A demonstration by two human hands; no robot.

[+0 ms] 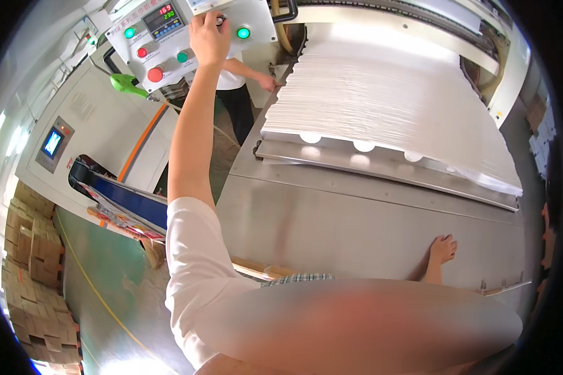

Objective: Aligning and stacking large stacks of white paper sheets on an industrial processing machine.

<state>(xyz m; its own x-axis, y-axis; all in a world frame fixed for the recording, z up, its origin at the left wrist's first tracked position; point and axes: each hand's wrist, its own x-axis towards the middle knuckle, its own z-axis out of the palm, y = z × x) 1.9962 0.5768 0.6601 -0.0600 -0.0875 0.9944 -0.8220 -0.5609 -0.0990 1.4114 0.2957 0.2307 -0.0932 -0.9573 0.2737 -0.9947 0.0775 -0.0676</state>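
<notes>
My left arm reaches up to a pale control panel (165, 55) with lit buttons and a digital display. My left hand (210, 39) is closed at a small dark knob (221, 20) there, its fingertips partly hidden. My right hand (442, 250) rests on the bare metal table (331, 219), fingers loosely bent and holding nothing. Beyond that hand, a wide layered stack of white sheets (381, 94), probably paper, lies on the machine bed. Its near edge reaches a metal bar (356, 167), with rounded white tabs showing beneath the sheets.
Another person's hand (268, 82) touches the machine's left side. At the left stand a white cabinet with a small screen (53, 144) and a blue conveyor (131, 200). A green-handled tool (126, 84) hangs below the panel. Cardboard boxes (40, 281) are stacked at the far left.
</notes>
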